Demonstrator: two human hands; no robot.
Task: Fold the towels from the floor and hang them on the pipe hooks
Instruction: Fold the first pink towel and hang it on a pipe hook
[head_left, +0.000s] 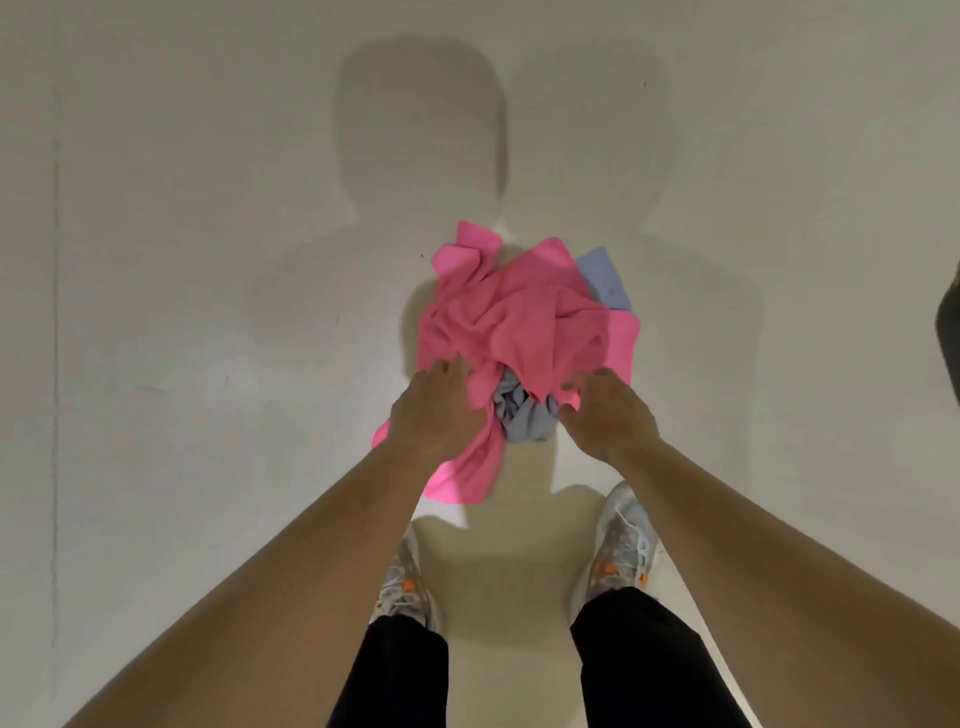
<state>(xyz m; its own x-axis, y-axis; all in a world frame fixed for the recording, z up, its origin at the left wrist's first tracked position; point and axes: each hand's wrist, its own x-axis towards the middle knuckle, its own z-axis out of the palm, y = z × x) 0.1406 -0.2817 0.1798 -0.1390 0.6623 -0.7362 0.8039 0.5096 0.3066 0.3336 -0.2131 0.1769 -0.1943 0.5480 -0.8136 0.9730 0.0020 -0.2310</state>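
Note:
A crumpled heap of towels lies on the pale floor in front of my feet. The pink towel (524, 322) covers most of the heap, and a light blue towel (524, 421) shows underneath at the near side and at the far right. My left hand (434, 410) rests on the pink towel's near left part, fingers curled into the cloth. My right hand (605, 410) presses on the heap's near right edge, fingertips at the pink cloth. Whether either hand actually grips the cloth is hidden. No pipe hooks are in view.
My two light sneakers (621, 545) and black trouser legs stand just behind the heap. Bare pale floor (208, 260) spreads all around, with my shadow across it. A dark object (948, 332) pokes in at the right edge.

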